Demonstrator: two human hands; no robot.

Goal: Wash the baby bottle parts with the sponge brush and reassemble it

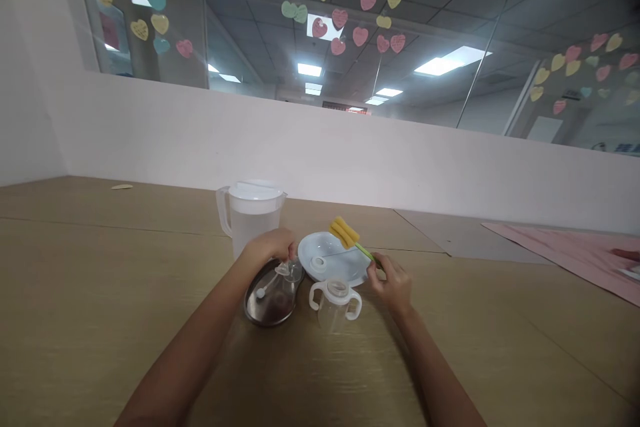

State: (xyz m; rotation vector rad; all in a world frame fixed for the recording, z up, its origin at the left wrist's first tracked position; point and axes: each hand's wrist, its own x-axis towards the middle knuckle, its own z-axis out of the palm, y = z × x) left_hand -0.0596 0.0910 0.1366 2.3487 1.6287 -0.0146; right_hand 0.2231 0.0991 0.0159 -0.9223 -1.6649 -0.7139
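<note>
My right hand (393,280) is closed round the green handle of a sponge brush (344,232), its yellow head raised over the white bowl (306,255). In the bowl lies a white ring-shaped part (318,264). My left hand (273,245) is closed above the metal kidney-shaped tray (270,313); its fingertips meet at a clear piece that I cannot make out. A clear straw with a white weighted end (261,293) and a clear dome-shaped piece (295,271) are at the tray. Between my hands stands an uncapped clear baby bottle (334,310) with two white handles.
A translucent lidded pitcher (255,213) stands behind my left hand. On the far right is a pink cloth (560,250), with part of a hand (625,254) at the frame's edge. A white wall (325,153) and windows with heart-shaped notes bound the table.
</note>
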